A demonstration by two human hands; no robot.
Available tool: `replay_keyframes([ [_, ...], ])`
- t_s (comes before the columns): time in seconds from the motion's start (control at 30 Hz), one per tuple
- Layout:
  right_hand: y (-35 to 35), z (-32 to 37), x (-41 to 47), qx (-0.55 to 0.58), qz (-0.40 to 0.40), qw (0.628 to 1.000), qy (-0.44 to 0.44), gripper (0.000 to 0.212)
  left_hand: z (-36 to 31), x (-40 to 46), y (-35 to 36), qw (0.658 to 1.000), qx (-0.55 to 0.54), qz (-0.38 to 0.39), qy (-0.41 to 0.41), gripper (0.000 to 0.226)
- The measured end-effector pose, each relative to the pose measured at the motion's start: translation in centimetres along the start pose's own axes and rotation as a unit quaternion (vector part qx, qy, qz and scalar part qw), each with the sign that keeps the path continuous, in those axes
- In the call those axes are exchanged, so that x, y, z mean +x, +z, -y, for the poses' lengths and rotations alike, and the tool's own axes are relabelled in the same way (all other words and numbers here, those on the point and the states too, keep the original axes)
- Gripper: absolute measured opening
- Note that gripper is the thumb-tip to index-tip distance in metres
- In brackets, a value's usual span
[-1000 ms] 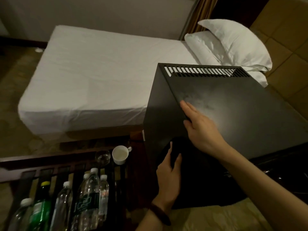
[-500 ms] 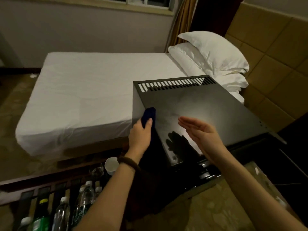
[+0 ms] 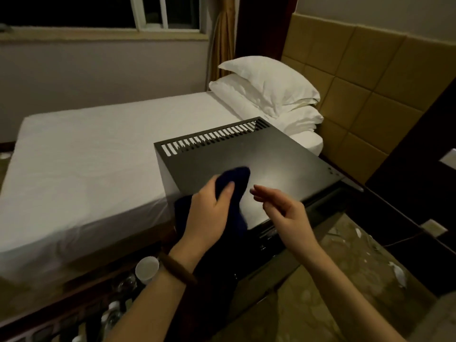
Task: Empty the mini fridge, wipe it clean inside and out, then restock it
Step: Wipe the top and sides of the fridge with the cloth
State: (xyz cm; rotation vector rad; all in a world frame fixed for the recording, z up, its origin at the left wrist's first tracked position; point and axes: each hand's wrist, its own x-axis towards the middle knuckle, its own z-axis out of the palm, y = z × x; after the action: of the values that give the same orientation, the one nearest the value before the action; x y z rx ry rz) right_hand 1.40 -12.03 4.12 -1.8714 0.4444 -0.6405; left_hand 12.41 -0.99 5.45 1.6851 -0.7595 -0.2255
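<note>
Left hand (image 3: 209, 213) is fisted round a bunched dark blue cloth (image 3: 233, 183), pushing it onto the near part of the mini fridge (image 3: 271, 164) top panel, so this reads as the outside wipe. Right hand (image 3: 283, 211) hovers just beside it, empty, fingers loosely curled, probably free to steady the cabinet. Fridge sits against the bed (image 3: 86, 156); bottles (image 3: 111, 314) and a white cup (image 3: 147, 269) parked low left, presumably its unloaded stock.

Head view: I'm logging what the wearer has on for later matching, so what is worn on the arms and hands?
Both forearms are bare, with no sleeves or gloves showing. The left hand has a brown, thick band bracelet at its wrist; the right hand wears nothing visible.
</note>
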Motion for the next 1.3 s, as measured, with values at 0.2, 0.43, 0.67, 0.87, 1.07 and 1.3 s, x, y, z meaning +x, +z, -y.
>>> replay_keyframes([
  [0.2,-3.5,1.3,2.1,0.052,0.130,0.989,-0.042,0.095,-5.6,2.1,3.0,0.966,-0.253,-0.006,-0.057,0.013],
  [0.43,-10.4,0.2,6.1,0.032,0.127,0.985,-0.109,0.111,-8.6,4.9,11.9,0.961,-0.278,-0.003,0.012,0.020],
  [0.67,-22.4,-4.6,11.3,-0.040,0.101,0.984,-0.144,0.083,-9.2,9.3,21.1,0.980,-0.193,-0.039,0.013,0.025],
  [0.87,-29.4,-7.8,15.1,0.009,0.063,0.990,-0.123,0.072,-7.5,11.3,25.2,0.987,-0.108,-0.099,-0.065,0.018],
  [1.07,-30.6,-8.6,19.2,0.028,0.114,0.982,-0.148,0.070,-7.2,14.1,27.1,0.991,-0.053,-0.119,-0.041,0.019],
  [1.3,-29.8,-10.5,25.9,0.047,0.206,0.966,-0.148,0.068,-4.4,17.7,27.8,0.984,0.019,-0.176,-0.032,0.021],
])
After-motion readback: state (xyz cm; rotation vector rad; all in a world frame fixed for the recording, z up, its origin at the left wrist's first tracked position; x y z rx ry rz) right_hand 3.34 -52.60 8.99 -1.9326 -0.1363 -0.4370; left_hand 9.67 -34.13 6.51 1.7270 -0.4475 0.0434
